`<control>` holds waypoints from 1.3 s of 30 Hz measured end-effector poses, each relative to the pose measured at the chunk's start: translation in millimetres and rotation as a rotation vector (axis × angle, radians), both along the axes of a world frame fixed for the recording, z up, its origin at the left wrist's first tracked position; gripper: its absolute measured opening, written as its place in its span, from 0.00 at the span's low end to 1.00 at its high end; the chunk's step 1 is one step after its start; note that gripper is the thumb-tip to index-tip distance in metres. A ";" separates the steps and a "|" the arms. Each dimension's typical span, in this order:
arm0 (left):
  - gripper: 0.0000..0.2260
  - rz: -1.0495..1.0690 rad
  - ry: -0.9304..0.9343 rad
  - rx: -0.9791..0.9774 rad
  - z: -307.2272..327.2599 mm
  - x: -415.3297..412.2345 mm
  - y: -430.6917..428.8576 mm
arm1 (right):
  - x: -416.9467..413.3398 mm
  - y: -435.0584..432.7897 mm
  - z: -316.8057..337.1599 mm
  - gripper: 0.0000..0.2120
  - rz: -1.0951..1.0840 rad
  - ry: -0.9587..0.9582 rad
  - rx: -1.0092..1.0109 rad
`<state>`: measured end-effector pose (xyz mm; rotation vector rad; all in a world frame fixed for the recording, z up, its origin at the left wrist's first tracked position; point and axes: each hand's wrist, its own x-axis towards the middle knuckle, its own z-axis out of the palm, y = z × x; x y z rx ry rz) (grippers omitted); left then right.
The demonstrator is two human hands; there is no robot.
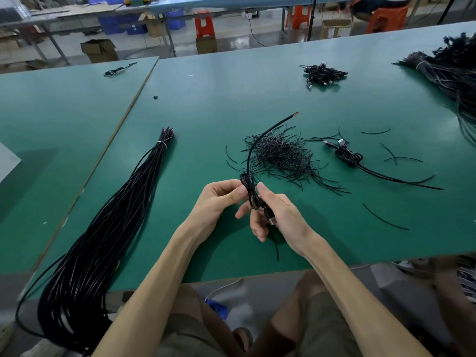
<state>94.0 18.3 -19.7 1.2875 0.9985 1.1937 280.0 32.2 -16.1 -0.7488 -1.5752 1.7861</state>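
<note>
Both hands hold a thin black cable just above the near part of the green table. The left hand pinches the small coil of the cable between thumb and fingertips. The right hand curls round the lower part of the coil, and what looks like a plug lies against its palm. The cable's free end rises from the coil and arcs away to the right, ending in a reddish tip.

Behind the hands lies a pile of short wire pieces. A long tied bundle of cables stretches along the left and hangs over the table's near edge. A coiled cable lies to the right, and a small heap of cables sits farther back.
</note>
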 end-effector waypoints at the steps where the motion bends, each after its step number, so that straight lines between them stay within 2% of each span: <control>1: 0.15 0.000 -0.001 0.001 -0.1 0.1 0.2 | 0.3 0.2 -0.2 0.32 -0.005 0.000 -0.001; 7: 0.19 0.071 -0.025 -0.025 -2.0 1.1 1.3 | 0.5 2.2 -5.6 0.24 -0.103 0.058 -0.005; 10: 0.14 0.116 -0.016 -0.033 -1.0 1.0 2.0 | -0.2 3.4 -7.8 0.21 -0.138 0.095 -0.022; 13: 0.12 0.172 -0.055 -0.050 -1.1 0.8 2.8 | 0.2 4.6 -8.9 0.19 -0.197 0.114 -0.017; 17: 0.08 0.150 -0.053 -0.048 -1.3 1.4 3.4 | 1.3 5.1 -11.5 0.11 -0.279 0.127 0.026; 21: 0.17 0.072 -0.081 -0.121 6.4 -8.2 5.9 | 1.0 4.9 -11.9 0.07 -0.339 0.138 0.033; 23: 0.19 0.100 -0.056 -0.130 14.2 -14.9 6.6 | 0.4 5.0 -12.3 0.06 -0.356 0.136 0.038; 25: 0.17 0.280 0.051 -0.050 24.5 -21.1 5.9 | 0.2 5.1 -13.0 0.07 -0.362 0.128 0.047; 27: 0.11 0.472 0.334 0.149 34.8 -27.9 5.1 | 0.0 5.2 -13.4 0.08 -0.359 0.118 0.058; 28: 0.10 0.479 0.505 0.274 40.3 -30.0 4.3 | -0.3 5.3 -13.5 0.08 -0.358 0.115 0.064; 30: 0.10 0.330 0.818 0.489 52.6 -28.9 2.4 | -0.7 5.3 -13.8 0.07 -0.359 0.116 0.071; 33: 0.11 0.063 1.187 0.579 62.4 -16.8 3.7 | -0.1 5.9 -13.8 0.03 -0.363 0.126 0.072; 35: 0.14 -0.011 1.294 0.542 61.6 -8.6 6.8 | 1.1 6.3 -14.1 0.03 -0.373 0.138 0.062; 39: 0.09 0.006 1.272 0.531 56.3 -2.7 11.4 | 1.4 6.4 -14.3 0.04 -0.390 0.171 0.026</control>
